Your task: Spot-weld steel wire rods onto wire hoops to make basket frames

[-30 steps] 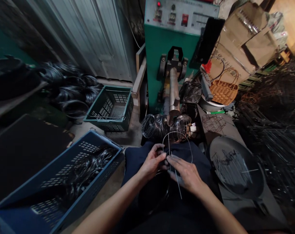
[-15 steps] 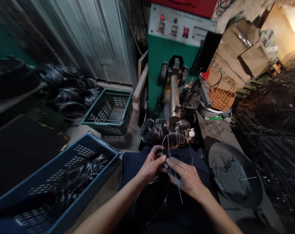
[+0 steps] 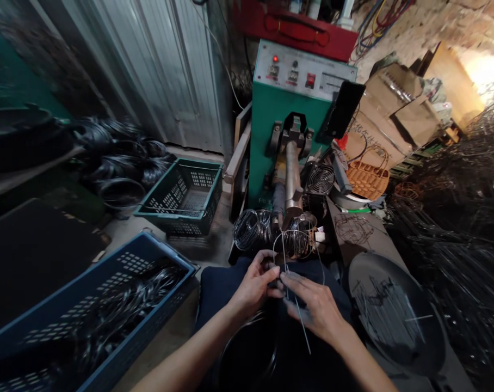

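Above my lap, my left hand is closed on the left side of a wire ring. My right hand pinches a thin straight wire rod, whose lower end sticks out below the fingers. Both hands nearly meet at the fingertips, and the ring arches up in front of them, close to the electrode tip of a green spot welder. The exact contact between rod and ring is hidden by my fingers. Further wire rings are heaped under the welder's arm.
To my right, a dark pan holds several short wire rods. A blue crate with wire pieces and a green crate stand left. Wire bundles crowd the far right, near a wicker basket and cardboard boxes.
The view has tilted up slightly, so the welder and crates sit lower in the picture. My hands keep nearly the same hold on the ring and rod.
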Demonstrator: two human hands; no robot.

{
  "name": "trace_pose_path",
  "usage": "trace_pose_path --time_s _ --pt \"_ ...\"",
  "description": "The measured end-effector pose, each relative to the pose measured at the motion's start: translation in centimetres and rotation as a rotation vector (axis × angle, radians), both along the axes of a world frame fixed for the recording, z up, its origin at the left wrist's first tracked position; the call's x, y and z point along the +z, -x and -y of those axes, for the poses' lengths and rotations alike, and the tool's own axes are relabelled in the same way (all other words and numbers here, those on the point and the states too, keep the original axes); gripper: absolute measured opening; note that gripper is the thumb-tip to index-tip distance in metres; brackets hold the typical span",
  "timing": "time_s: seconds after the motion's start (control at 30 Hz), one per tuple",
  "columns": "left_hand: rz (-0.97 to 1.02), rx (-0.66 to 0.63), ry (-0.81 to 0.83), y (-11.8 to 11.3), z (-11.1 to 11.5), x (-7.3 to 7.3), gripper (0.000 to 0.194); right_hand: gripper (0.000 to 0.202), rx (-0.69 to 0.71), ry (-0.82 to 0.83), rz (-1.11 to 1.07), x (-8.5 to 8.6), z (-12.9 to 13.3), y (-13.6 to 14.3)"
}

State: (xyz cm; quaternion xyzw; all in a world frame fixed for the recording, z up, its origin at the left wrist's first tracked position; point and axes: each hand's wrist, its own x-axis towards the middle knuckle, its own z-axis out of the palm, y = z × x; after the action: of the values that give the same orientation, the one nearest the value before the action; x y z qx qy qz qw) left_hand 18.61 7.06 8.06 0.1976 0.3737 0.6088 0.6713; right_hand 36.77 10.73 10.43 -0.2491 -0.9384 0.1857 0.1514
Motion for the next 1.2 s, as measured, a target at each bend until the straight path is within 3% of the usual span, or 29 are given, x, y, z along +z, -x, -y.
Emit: trace_pose_path --time_s 0.47,0.63,0.77,0.87,1.2 --pt "-0.078 -0.040 -0.001 0.7 -0.4 0.1 0.040 0.049 0.014 0.001 0.016 0.5 -0.3 0.2" --pt "-0.149 0.009 0.013 2.6 -4.2 0.1 0.046 0.036 -0.068 -0.133 -0.011 -0.5 -2.9 1.4" --pt "-0.192 0.106 -0.015 4.6 -8.9 0.3 0.042 0.018 -0.192 -0.333 0.021 0.0 -7.0 3.4" --pt "-0.203 0.150 -0.040 5.7 -11.1 0.5 0.039 0.017 -0.199 -0.350 -0.002 0.5 -9.3 4.4" --pt "-0.226 0.201 -0.073 6.2 -12.3 0.8 0.037 0.018 -0.133 -0.174 -0.112 0.6 -11.2 4.5"
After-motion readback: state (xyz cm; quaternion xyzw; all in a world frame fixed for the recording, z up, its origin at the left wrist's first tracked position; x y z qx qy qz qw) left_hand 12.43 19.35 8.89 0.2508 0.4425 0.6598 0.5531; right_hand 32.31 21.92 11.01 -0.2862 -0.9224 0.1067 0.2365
